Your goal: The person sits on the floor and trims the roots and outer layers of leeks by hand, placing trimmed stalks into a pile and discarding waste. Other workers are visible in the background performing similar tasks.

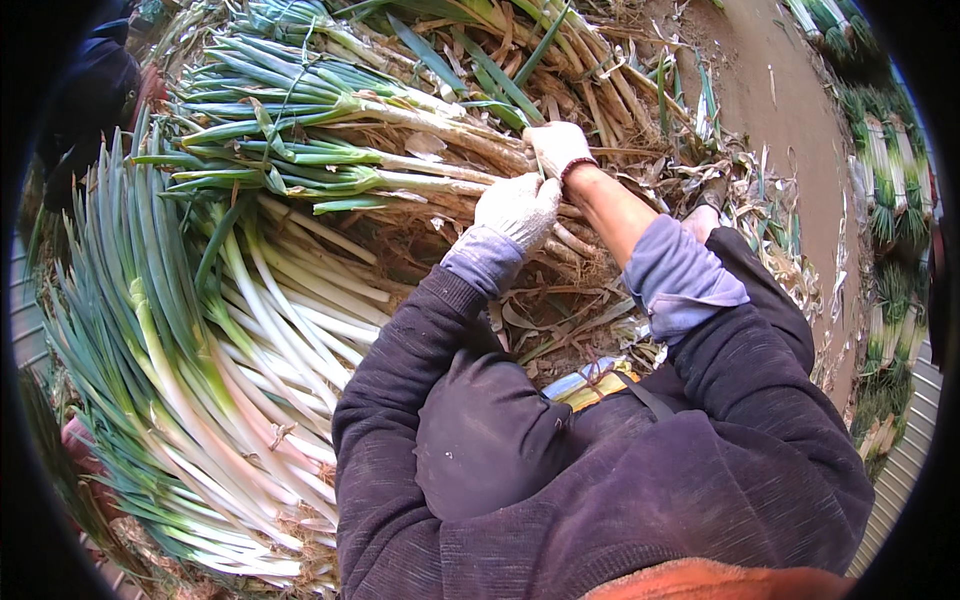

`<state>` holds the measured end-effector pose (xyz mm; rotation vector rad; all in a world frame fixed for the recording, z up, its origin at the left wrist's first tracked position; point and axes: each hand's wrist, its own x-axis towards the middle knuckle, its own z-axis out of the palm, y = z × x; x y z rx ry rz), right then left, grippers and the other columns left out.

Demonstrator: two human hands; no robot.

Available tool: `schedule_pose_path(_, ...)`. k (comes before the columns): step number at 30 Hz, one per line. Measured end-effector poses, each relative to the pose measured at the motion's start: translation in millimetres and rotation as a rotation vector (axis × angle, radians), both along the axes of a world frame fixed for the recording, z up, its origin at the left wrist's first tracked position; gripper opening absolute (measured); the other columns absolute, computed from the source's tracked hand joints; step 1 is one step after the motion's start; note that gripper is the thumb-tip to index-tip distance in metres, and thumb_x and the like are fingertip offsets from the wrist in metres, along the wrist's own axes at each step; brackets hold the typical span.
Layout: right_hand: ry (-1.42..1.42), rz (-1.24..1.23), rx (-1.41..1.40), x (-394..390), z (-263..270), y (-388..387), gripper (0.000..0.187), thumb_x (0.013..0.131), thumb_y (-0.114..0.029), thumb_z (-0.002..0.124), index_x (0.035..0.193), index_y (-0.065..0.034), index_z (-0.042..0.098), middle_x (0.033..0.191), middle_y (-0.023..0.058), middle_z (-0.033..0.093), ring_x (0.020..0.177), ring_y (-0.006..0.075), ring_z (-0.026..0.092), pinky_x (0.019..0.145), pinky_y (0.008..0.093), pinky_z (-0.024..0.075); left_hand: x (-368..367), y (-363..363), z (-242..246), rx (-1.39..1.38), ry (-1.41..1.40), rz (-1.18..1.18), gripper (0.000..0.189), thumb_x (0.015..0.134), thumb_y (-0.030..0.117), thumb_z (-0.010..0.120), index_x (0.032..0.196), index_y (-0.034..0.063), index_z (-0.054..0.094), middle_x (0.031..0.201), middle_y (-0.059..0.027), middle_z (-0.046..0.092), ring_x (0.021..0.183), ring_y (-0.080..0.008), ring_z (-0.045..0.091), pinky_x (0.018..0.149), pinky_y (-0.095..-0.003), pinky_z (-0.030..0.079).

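Observation:
My left hand, in a pale knit glove, and my right hand, gloved with a dark red bracelet at the wrist, meet over the root-end side of a bundle of unpeeled green onions. Both hands have curled fingers. A thin green strip shows between them, but what each one grips is mostly hidden. A tie runs round the bundle's green leaves. To the left lies a large heap of cleaned green onions, with white stalks and roots towards me.
More unpeeled onions lie beyond my hands. Dry husks and leaf scraps litter the ground on the right, beside a brown dirt strip. Tied onion bundles stand at the far right. A person in dark clothing is at the upper left.

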<state>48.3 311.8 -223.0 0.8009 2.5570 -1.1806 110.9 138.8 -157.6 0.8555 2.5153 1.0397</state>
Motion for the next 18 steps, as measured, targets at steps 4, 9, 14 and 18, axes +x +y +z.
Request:
schedule_pose_path(4, -0.062, -0.131, -0.019, -8, -19, 3, 0.047, 0.091, -0.035, 0.06, 0.111, 0.0019, 0.081, 0.12, 0.031, 0.075, 0.118, 0.0456, 0.072, 0.102, 0.0479, 0.0569, 10, -8, 8, 0.062, -0.011, -0.098, 0.039, 0.107, 0.036, 0.055, 0.102, 0.0041, 0.077, 0.095, -0.0243, 0.075, 0.093, -0.0445, 0.074, 0.086, -0.0524, 0.058)
schedule_pose_path(9, -0.176, 0.022, 0.314, -26, -48, 17, 0.044, 0.094, -0.034, 0.063, 0.115, -0.0006, 0.082, 0.125, 0.0274, 0.076, 0.123, 0.0422, 0.072, 0.102, 0.0467, 0.0579, 40, -23, 36, -0.071, -0.018, -0.324, 0.034, 0.105, 0.036, 0.059, 0.094, 0.0085, 0.075, 0.084, -0.0192, 0.074, 0.083, -0.0424, 0.075, 0.078, -0.0522, 0.059)
schedule_pose_path(14, -0.403, 0.15, 0.507, -51, -83, 83, 0.048, 0.103, -0.037, 0.054, 0.13, -0.0037, 0.077, 0.135, 0.0187, 0.075, 0.123, 0.0356, 0.073, 0.099, 0.05, 0.0589, 62, -46, 82, 0.285, -0.118, -0.911, 0.032, 0.102, 0.032, 0.066, 0.082, 0.0075, 0.069, 0.073, -0.0183, 0.066, 0.07, -0.0416, 0.069, 0.064, -0.0492, 0.056)
schedule_pose_path(18, -0.305, 0.154, 0.715, -67, -30, 157, 0.038, 0.102, -0.034, 0.057, 0.11, -0.0106, 0.085, 0.112, 0.0116, 0.083, 0.103, 0.0295, 0.079, 0.082, 0.0469, 0.0606, 65, -52, 110, 0.576, -0.425, -0.756, 0.035, 0.104, 0.03, 0.066, 0.084, 0.002, 0.067, 0.072, -0.0218, 0.061, 0.069, -0.0433, 0.066, 0.062, -0.0515, 0.051)
